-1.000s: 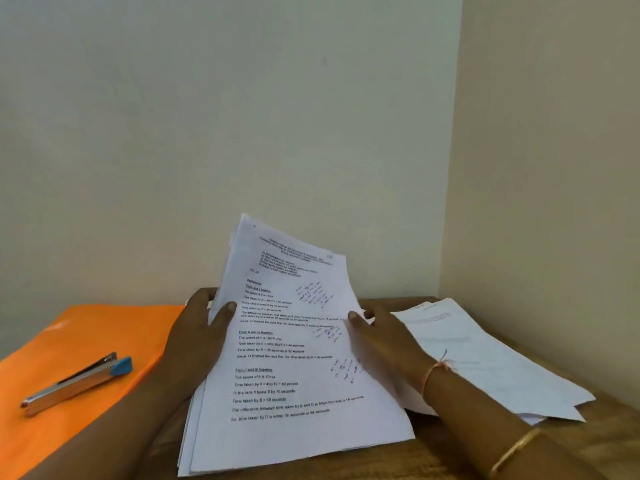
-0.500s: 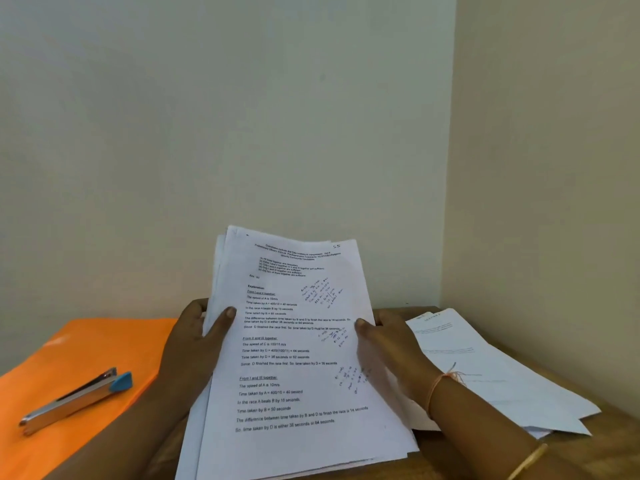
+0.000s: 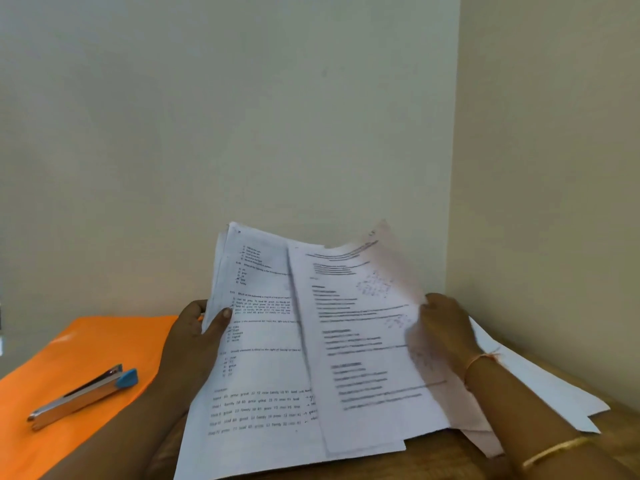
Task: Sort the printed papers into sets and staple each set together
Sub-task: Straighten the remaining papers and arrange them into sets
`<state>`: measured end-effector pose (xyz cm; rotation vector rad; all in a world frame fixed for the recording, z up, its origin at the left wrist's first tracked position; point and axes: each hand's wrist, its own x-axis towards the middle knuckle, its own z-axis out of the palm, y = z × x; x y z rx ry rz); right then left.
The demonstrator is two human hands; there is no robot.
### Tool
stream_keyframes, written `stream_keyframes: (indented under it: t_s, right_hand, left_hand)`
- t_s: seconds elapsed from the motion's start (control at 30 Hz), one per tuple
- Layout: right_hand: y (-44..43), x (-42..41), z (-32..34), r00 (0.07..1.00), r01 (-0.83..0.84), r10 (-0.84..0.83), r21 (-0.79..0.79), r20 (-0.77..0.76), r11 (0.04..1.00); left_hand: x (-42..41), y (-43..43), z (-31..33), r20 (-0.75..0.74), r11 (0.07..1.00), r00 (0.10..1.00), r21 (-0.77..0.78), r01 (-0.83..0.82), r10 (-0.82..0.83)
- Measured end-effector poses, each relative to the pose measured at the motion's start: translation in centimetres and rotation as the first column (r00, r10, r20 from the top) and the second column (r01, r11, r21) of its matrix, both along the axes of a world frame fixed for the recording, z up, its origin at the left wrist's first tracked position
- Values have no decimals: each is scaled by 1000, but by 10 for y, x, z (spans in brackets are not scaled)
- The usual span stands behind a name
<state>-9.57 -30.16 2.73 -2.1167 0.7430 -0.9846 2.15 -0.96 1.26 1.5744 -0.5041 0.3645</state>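
My left hand [image 3: 194, 336] grips the left edge of a stack of printed papers [image 3: 258, 344], held tilted up over the table, thumb on the top page. My right hand [image 3: 446, 327] pinches the right edge of one printed sheet [image 3: 360, 341], which is blurred and lies shifted to the right, partly off the stack. A second pile of papers [image 3: 540, 386] lies flat on the table behind my right forearm. A silver stapler [image 3: 83, 396] with a blue end rests on the orange folder at the left, apart from both hands.
The orange folder [image 3: 86, 341] covers the left part of the wooden table [image 3: 616, 431]. Walls meet in a corner right behind the table, at the back and on the right.
My right hand has pulled the top sheet off the stack toward the right, uncovering a different printed page beneath. My left hand still holds the stack in the same place.
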Motion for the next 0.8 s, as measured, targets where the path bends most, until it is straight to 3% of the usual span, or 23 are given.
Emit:
stream_keyframes:
  t_s: [0.13, 0.23, 0.47, 0.63, 0.8]
  right_hand:
    - [-42, -21, 2, 979, 187, -184, 31, -83, 982]
    - [-58, -31, -5, 940, 289, -291, -40, -176, 957]
    - [-62, -31, -27, 824, 392, -433, -185, -366, 901]
    - [-59, -30, -31, 753, 396, -440, -196, -489, 897]
    - [-44, -25, -22, 721, 448, -603, -434, -341, 782]
  left_hand:
    - [4, 2, -2, -12, 1000, 1000, 24, -13, 13]
    - [5, 3, -2, -8, 998, 999, 50, -37, 38]
    - [6, 6, -3, -5, 993, 998, 94, -68, 69]
    - [5, 5, -3, -3, 991, 997, 115, -71, 71]
    - [3, 5, -2, -18, 992, 998, 114, -55, 57]
